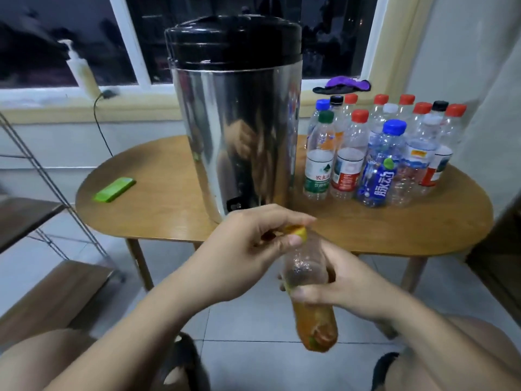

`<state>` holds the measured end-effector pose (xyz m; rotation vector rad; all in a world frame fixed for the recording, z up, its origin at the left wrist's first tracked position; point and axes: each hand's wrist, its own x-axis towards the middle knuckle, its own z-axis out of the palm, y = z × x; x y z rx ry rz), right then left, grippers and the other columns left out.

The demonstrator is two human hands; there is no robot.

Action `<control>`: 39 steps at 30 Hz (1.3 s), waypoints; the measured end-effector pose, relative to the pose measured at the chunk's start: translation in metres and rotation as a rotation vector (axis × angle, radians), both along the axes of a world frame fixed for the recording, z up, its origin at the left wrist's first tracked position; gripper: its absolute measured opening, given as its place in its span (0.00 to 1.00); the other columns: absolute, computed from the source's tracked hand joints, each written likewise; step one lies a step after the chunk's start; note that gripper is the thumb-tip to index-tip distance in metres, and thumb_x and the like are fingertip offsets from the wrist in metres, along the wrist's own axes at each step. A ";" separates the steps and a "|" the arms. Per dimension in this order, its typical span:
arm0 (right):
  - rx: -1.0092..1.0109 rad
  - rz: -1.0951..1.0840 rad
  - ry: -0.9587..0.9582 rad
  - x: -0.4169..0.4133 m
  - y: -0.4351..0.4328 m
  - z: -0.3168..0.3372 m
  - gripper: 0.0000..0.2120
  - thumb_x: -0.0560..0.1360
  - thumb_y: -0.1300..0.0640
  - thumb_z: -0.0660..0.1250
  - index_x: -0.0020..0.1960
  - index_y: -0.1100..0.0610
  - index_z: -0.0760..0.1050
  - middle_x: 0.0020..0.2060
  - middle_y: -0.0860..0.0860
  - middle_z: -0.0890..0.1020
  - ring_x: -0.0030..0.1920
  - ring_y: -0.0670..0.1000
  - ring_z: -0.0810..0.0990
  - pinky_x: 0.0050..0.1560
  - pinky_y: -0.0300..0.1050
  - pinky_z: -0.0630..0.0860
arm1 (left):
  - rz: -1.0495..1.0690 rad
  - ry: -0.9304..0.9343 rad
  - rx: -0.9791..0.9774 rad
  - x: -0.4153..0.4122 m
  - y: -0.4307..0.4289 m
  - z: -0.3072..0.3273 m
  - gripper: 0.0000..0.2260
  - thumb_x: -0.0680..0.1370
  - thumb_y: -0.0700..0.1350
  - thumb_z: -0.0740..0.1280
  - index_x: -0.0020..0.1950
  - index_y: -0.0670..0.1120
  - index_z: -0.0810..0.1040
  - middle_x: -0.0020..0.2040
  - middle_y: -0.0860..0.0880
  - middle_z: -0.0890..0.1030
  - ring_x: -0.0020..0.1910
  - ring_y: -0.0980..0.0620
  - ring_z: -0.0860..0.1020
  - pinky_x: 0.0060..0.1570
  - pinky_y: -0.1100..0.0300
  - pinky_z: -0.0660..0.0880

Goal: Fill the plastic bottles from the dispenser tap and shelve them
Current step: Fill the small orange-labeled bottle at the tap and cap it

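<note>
Judging by what lies on the table (158, 198), the task looks to be in its early part. One bottle (306, 266) is in hand, with amber liquid in its lower part and its upper part clear, so it seems only partly filled. A cluster of capped bottles (380, 153) stands at the table's right end, beside the dispenser (239, 122), and these look empty and yet to be filled. No bottle shows on the visible part of the rack (42, 215) at the left, so shelving appears not to have begun.

The held bottle is off the table, just in front of its near edge and below the tap (234, 206), tilted with its neck toward the dispenser and its base toward the person. The left hand (248, 249) reaches across from the left and pinches the yellow cap (296, 231) between thumb and fingertips. The right hand (338, 286) wraps round the bottle's middle, fingers curled about it. Both hands are thus clamped on the same bottle, close together. Whether the cap is being screwed on or taken off cannot be told.
</note>
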<state>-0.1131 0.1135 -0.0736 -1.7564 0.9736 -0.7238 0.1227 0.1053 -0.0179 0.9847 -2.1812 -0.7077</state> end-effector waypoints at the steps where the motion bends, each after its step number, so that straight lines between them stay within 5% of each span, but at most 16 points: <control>1: -0.020 0.002 0.035 0.005 -0.005 0.001 0.31 0.73 0.46 0.83 0.71 0.34 0.73 0.64 0.41 0.84 0.66 0.46 0.83 0.66 0.47 0.79 | 0.012 -0.011 -0.020 0.005 -0.003 -0.001 0.13 0.85 0.46 0.72 0.70 0.53 0.85 0.61 0.58 0.85 0.64 0.58 0.83 0.63 0.53 0.80; 3: -0.032 0.000 0.071 0.020 -0.011 -0.002 0.33 0.74 0.50 0.83 0.72 0.36 0.72 0.63 0.36 0.83 0.66 0.43 0.82 0.63 0.40 0.77 | 0.070 0.008 -0.029 0.017 -0.005 -0.010 0.11 0.83 0.46 0.75 0.66 0.53 0.86 0.58 0.58 0.86 0.61 0.56 0.84 0.60 0.53 0.81; 7: -0.058 -0.042 0.149 0.045 -0.010 -0.025 0.29 0.75 0.48 0.82 0.70 0.38 0.71 0.60 0.39 0.83 0.63 0.43 0.82 0.63 0.47 0.79 | 0.301 0.076 -0.067 0.033 0.002 -0.040 0.07 0.77 0.56 0.78 0.52 0.57 0.87 0.45 0.59 0.85 0.46 0.56 0.84 0.45 0.60 0.79; 10: -0.109 -0.099 0.220 0.053 -0.013 -0.042 0.27 0.74 0.47 0.82 0.67 0.42 0.72 0.53 0.41 0.83 0.54 0.45 0.82 0.54 0.47 0.80 | 0.401 0.015 -0.083 0.038 -0.003 -0.058 0.19 0.72 0.69 0.77 0.42 0.55 0.80 0.34 0.56 0.80 0.35 0.55 0.78 0.33 0.62 0.72; 13: -0.143 -0.135 0.293 0.056 -0.015 -0.060 0.29 0.73 0.45 0.82 0.67 0.44 0.71 0.51 0.44 0.81 0.50 0.48 0.80 0.52 0.53 0.80 | 0.398 -0.160 -0.132 0.044 -0.011 -0.072 0.25 0.72 0.78 0.70 0.43 0.55 0.77 0.33 0.56 0.78 0.35 0.55 0.77 0.32 0.56 0.74; 16: -0.119 -0.128 0.301 0.056 -0.020 -0.067 0.29 0.73 0.42 0.82 0.68 0.36 0.69 0.55 0.41 0.82 0.55 0.44 0.81 0.52 0.44 0.80 | 0.183 -0.157 -0.110 0.057 -0.017 -0.072 0.12 0.79 0.61 0.77 0.57 0.57 0.85 0.49 0.60 0.83 0.48 0.56 0.82 0.44 0.64 0.75; 18: -0.096 -0.126 0.278 0.056 -0.023 -0.066 0.31 0.74 0.40 0.81 0.69 0.29 0.67 0.59 0.37 0.82 0.61 0.39 0.80 0.56 0.35 0.78 | 0.072 -0.146 -0.074 0.067 -0.022 -0.067 0.14 0.80 0.46 0.78 0.66 0.56 0.86 0.56 0.59 0.84 0.54 0.55 0.83 0.50 0.69 0.73; 21: -0.077 -0.074 0.319 0.059 -0.028 -0.068 0.31 0.75 0.35 0.78 0.72 0.31 0.65 0.62 0.36 0.81 0.64 0.36 0.78 0.61 0.34 0.76 | 0.094 -0.150 0.006 0.079 -0.031 -0.064 0.15 0.78 0.43 0.80 0.63 0.55 0.88 0.53 0.58 0.85 0.53 0.55 0.84 0.49 0.69 0.74; 25: -0.096 -0.100 0.346 0.071 -0.022 -0.081 0.33 0.74 0.31 0.75 0.72 0.34 0.62 0.62 0.36 0.78 0.62 0.38 0.77 0.62 0.40 0.76 | 0.190 -0.186 0.083 0.082 -0.030 -0.070 0.08 0.77 0.56 0.78 0.53 0.55 0.87 0.45 0.59 0.85 0.47 0.59 0.83 0.43 0.70 0.73; 29: -0.171 -0.169 0.347 0.080 -0.017 -0.094 0.34 0.74 0.32 0.75 0.73 0.32 0.61 0.63 0.35 0.76 0.65 0.40 0.74 0.63 0.44 0.75 | 0.313 -0.292 0.022 0.079 -0.030 -0.080 0.22 0.76 0.74 0.70 0.44 0.55 0.82 0.37 0.56 0.82 0.40 0.54 0.81 0.37 0.56 0.76; 31: -0.180 -0.197 0.349 0.082 -0.016 -0.097 0.33 0.74 0.32 0.76 0.72 0.31 0.62 0.63 0.31 0.74 0.66 0.40 0.73 0.63 0.46 0.75 | 0.296 -0.319 -0.028 0.082 -0.030 -0.083 0.27 0.73 0.79 0.67 0.49 0.56 0.83 0.42 0.58 0.82 0.44 0.57 0.81 0.41 0.53 0.79; 35: -0.178 -0.259 0.359 0.085 -0.016 -0.097 0.30 0.73 0.32 0.76 0.67 0.29 0.62 0.61 0.24 0.70 0.66 0.35 0.66 0.60 0.39 0.71 | 0.093 -0.251 0.054 0.087 -0.031 -0.074 0.25 0.75 0.61 0.79 0.71 0.59 0.82 0.62 0.64 0.83 0.63 0.60 0.81 0.56 0.60 0.79; 39: -0.207 -0.261 0.419 0.087 -0.017 -0.098 0.34 0.72 0.32 0.77 0.72 0.29 0.63 0.60 0.20 0.66 0.66 0.34 0.63 0.58 0.33 0.67 | 0.081 -0.303 -0.025 0.087 -0.034 -0.077 0.18 0.78 0.46 0.80 0.66 0.60 0.85 0.57 0.62 0.83 0.57 0.60 0.81 0.50 0.67 0.76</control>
